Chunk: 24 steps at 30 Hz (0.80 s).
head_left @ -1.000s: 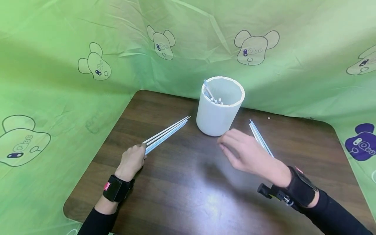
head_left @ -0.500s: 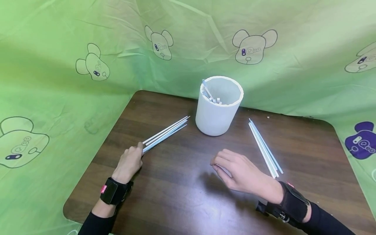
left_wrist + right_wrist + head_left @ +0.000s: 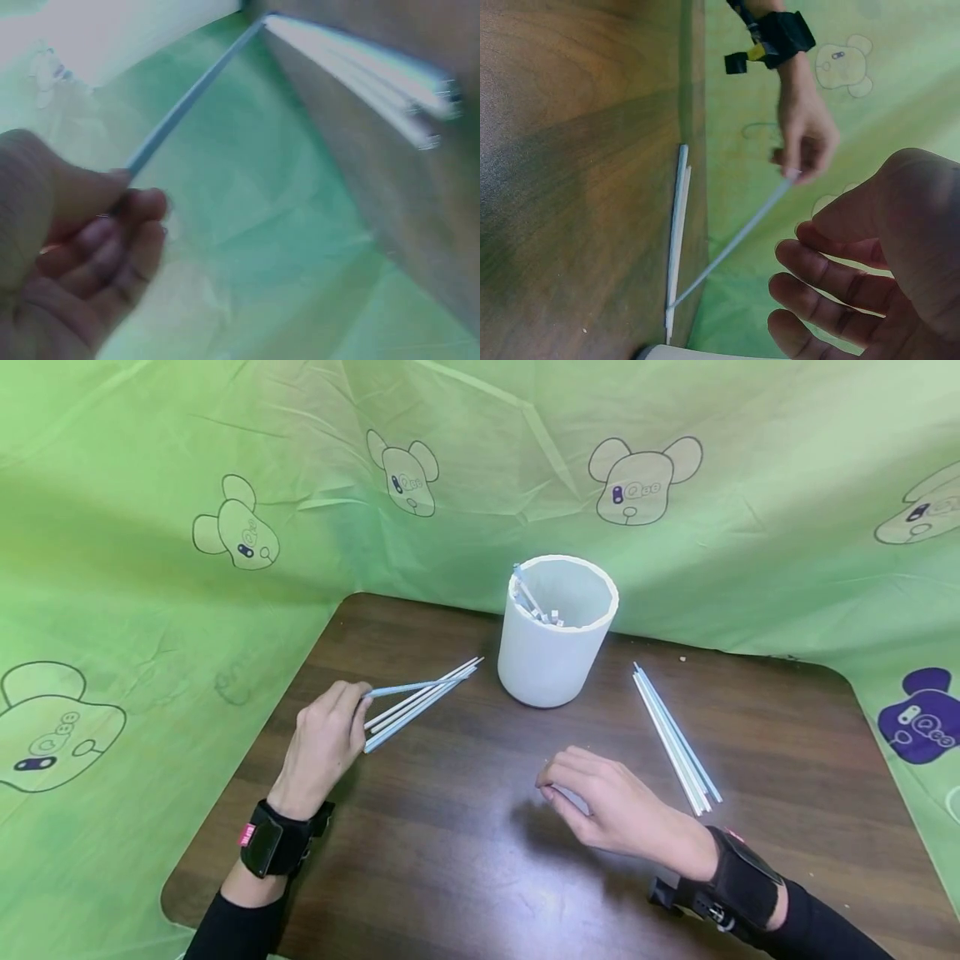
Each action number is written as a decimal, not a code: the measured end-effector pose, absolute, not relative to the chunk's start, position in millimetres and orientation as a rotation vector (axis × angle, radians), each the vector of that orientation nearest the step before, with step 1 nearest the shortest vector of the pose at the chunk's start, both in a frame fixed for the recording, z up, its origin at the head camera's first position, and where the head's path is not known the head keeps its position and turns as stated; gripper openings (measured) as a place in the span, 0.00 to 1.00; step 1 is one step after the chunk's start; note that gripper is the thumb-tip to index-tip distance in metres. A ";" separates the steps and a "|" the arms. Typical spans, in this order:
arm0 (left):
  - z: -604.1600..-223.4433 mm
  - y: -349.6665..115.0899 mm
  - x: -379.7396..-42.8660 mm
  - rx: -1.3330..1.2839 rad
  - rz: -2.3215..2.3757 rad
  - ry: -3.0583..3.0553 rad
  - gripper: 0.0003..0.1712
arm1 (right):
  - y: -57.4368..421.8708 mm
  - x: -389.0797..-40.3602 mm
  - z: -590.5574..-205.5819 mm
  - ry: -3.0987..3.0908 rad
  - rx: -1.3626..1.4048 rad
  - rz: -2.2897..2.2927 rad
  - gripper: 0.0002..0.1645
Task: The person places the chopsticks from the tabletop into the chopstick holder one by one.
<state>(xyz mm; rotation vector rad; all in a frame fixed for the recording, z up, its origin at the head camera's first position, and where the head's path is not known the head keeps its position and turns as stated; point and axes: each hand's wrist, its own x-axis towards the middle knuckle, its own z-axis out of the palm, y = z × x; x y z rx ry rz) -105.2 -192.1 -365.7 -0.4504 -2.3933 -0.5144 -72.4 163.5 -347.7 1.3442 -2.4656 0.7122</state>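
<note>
In the head view my left hand [image 3: 318, 743] pinches the near end of a thin blue stick [image 3: 405, 688] between thumb and fingertips. That end is lifted, while the far end still lies against a bundle of white and blue sticks [image 3: 420, 709] on the table. The left wrist view shows the same blue stick [image 3: 184, 109] slanting away from the pinch. My right hand [image 3: 618, 806] hovers over the table, fingers loosely curled around nothing. To its right lies a second group of white and blue sticks [image 3: 678, 733].
A white cylindrical holder [image 3: 551, 664] stands upright near the back of the brown table [image 3: 450, 860], with several sticks leaning inside. Green printed cloth [image 3: 495, 468] hangs behind and to the left. A small white crumb [image 3: 682, 658] lies at the back right.
My left hand has separated one blue stick from the left bundle and raised its near end. The right hand has drawn back toward me from near the holder, uncovering the right-hand sticks.
</note>
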 end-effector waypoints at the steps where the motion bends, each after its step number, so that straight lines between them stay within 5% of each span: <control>1: -357.8 -189.9 -106.4 -0.482 -0.520 -2.344 0.08 | 163.5 -72.2 -347.8 -2.467 1.343 0.713 0.09; 13: -239.4 -152.2 -104.0 -0.539 -0.631 -1.681 0.05 | 164.1 -68.5 -353.7 -2.464 1.351 0.741 0.10; 24: -191.5 -94.9 -121.3 -0.814 -0.656 -1.543 0.08 | 159.0 -63.5 -360.0 -2.450 1.395 0.759 0.10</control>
